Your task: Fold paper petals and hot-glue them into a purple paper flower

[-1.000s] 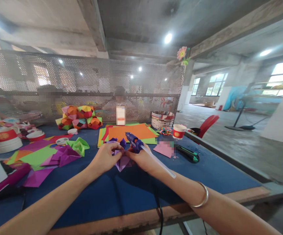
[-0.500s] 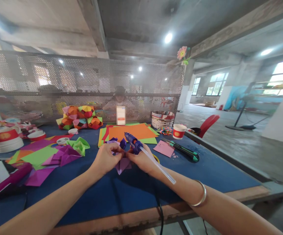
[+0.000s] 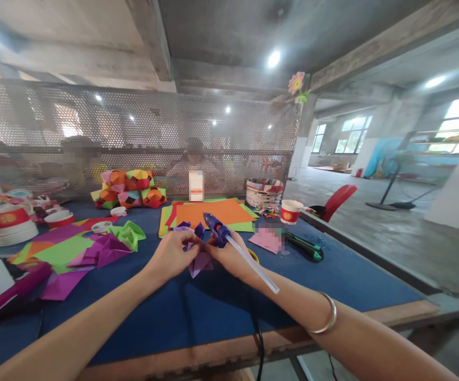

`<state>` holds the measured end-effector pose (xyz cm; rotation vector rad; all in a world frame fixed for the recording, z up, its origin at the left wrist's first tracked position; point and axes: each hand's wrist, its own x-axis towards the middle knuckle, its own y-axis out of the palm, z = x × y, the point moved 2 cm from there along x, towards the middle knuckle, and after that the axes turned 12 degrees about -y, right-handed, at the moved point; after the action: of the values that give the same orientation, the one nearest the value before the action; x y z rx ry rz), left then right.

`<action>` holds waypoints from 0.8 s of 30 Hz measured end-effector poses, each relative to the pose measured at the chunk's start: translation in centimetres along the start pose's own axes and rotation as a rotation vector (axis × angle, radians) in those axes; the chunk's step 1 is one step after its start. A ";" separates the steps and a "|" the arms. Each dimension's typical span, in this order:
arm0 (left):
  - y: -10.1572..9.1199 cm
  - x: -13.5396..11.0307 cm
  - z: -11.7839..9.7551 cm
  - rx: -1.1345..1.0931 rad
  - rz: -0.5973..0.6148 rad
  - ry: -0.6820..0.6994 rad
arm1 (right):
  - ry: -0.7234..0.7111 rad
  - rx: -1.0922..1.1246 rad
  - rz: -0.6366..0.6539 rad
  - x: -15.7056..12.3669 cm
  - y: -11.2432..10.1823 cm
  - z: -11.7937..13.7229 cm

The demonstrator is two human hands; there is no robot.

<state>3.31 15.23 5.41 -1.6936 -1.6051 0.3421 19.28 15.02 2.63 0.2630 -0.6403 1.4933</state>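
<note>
My left hand (image 3: 173, 255) is closed, pinching a folded piece of purple and lavender paper (image 3: 200, 266) above the table. My right hand (image 3: 229, 257) pinches the paper's other side, its fingertips nearly meeting the left ones. Within that right hand sits a blue glue gun (image 3: 218, 229), nozzle pointing up and away to the left. A long clear glue stick (image 3: 255, 266) juts from its back over the wrist. The gun's handle is hidden by the hand. Behind the right hand shows part of a yellow ring-shaped thing (image 3: 254, 256).
Stacked coloured sheets (image 3: 209, 214) lie ahead. On the right are pink paper (image 3: 266, 241), a green-black box cutter (image 3: 304, 246), a paper cup (image 3: 291, 212) and a woven basket (image 3: 264, 192). Folded papers (image 3: 112, 250) and cups (image 3: 12, 225) occupy the left. A mesh partition (image 3: 142, 121) stands behind.
The glue gun's glue stick end has shifted slightly left and up, and the folded paper is tilted a little higher. Both hands keep their pinch.
</note>
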 end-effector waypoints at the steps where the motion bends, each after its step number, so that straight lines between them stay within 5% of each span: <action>1: 0.0 0.0 0.0 -0.004 -0.002 -0.009 | 0.005 0.004 0.002 0.0 0.0 0.0; 19: 0.9 -0.9 -0.6 0.082 -0.183 -0.061 | -0.011 -0.094 0.061 -0.2 -0.2 1.5; 24: 0.8 -0.6 -0.7 0.074 -0.150 -0.076 | -0.003 -0.055 0.044 0.1 -0.2 1.0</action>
<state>4.24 14.49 5.12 -1.5107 -1.7417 0.3897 19.22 14.53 3.52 0.2103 -0.6925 1.5153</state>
